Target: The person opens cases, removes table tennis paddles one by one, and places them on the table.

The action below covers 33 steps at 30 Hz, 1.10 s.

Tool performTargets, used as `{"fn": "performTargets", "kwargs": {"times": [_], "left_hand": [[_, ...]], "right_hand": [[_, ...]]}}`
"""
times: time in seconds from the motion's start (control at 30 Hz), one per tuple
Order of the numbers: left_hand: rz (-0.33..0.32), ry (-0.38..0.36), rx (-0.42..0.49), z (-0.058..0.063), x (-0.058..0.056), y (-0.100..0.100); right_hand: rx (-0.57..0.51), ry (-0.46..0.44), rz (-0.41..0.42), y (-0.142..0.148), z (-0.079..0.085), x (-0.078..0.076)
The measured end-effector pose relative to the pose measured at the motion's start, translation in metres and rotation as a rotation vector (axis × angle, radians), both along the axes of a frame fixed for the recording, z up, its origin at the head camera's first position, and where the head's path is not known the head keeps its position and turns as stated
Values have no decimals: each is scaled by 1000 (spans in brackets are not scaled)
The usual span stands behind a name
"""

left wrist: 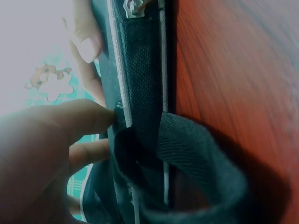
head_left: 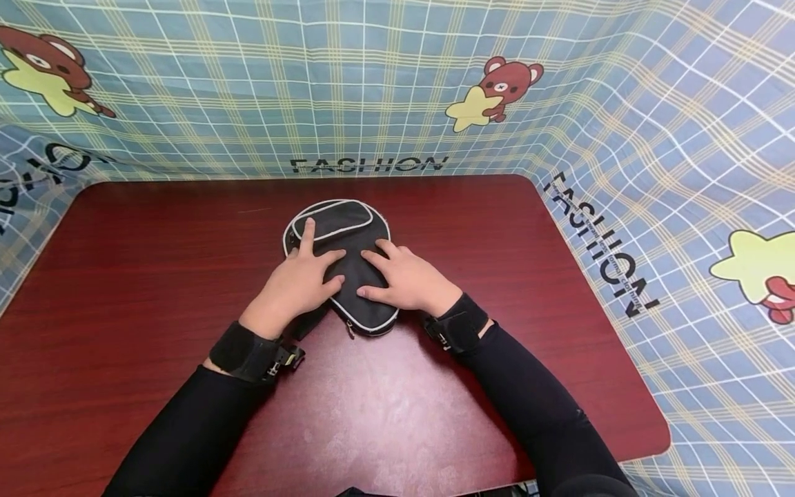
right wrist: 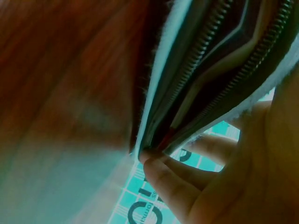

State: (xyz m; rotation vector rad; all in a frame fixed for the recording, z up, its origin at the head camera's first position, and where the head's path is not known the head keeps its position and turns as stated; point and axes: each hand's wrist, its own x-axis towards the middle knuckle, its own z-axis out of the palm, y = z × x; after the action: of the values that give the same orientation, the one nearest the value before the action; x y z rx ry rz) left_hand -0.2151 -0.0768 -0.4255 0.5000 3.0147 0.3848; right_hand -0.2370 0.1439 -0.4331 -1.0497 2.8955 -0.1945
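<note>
A black zip case (head_left: 348,255) with white piping, rounded and wider at the far end, lies flat on the table. My left hand (head_left: 297,279) rests on its left side with fingers spread, one reaching the outlined front pocket (head_left: 338,215). My right hand (head_left: 413,279) lies across its right side, fingers spread over the top and edge. The right wrist view shows the side zip (right wrist: 201,60) parted, with a dim pale-edged layer inside. In the left wrist view, a black strap loop (left wrist: 205,158) hangs from the side near a metal zip pull (left wrist: 135,7).
The dark red table (head_left: 155,276) has rounded corners. Blue plaid cloth (head_left: 385,90) with printed bears and lettering stands behind it and along both sides. Black bands with small devices (head_left: 288,359) sit on both wrists.
</note>
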Motion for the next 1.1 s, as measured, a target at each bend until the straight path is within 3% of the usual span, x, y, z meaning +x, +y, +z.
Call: {"fn": "performTargets", "kwargs": {"times": [0.27, 0.63, 0.87, 1.1], "left_hand": [[-76, 2, 57, 0, -7, -9], [-143, 8, 122, -7, -15, -13], [-164, 11, 165, -10, -19, -15], [-174, 0, 176, -10, -19, -16]], "right_hand": [[67, 42, -13, -2, 5, 2], [124, 7, -76, -8, 14, 16], [138, 23, -130, -15, 14, 24], [154, 45, -134, -19, 9, 26]]}}
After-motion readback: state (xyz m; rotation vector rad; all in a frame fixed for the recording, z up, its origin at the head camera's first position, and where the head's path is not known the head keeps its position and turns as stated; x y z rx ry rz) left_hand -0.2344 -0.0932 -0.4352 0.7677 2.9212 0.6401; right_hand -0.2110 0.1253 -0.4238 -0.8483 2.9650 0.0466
